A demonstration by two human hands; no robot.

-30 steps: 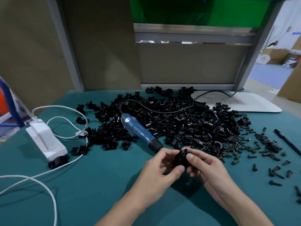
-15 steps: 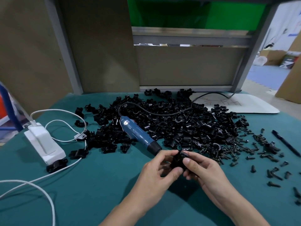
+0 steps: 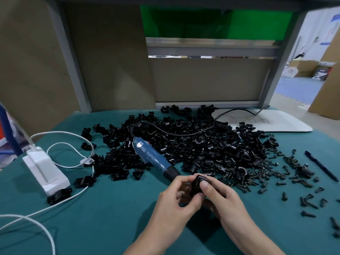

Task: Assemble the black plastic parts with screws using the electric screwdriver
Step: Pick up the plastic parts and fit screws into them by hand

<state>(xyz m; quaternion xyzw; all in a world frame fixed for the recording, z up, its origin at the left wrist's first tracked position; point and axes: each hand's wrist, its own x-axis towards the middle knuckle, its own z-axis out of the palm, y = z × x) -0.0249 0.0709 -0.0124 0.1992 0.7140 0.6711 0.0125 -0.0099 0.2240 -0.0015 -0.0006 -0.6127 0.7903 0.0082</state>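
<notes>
Head view shows both hands meeting low of centre, at about 6 o'clock on the green-covered table (image 3: 110,218). The left hand (image 3: 174,199) and right hand (image 3: 226,199) each pinch one small black plastic part (image 3: 197,184) between thumb and curled fingers, lifted just clear of the cloth. The fingers hide so much of the piece that I cannot tell its long axis or which way it faces. The likely trouble is a slip: the part is small and gripped only at its edges, so if two halves are being mated a skewed fit could pop one loose into the pile of black parts (image 3: 202,148) at 12 o'clock. The electric screwdriver (image 3: 154,160) lies unheld just beside the left fingers at 11 o'clock. Its long axis runs from 11 to 5 o'clock, with the dark nose toward the hands and the cord end away. Its cord crosses the pile, so lifting it could drag parts along. Loose screws (image 3: 257,174) lie near at 2 o'clock and could roll if nudged.
</notes>
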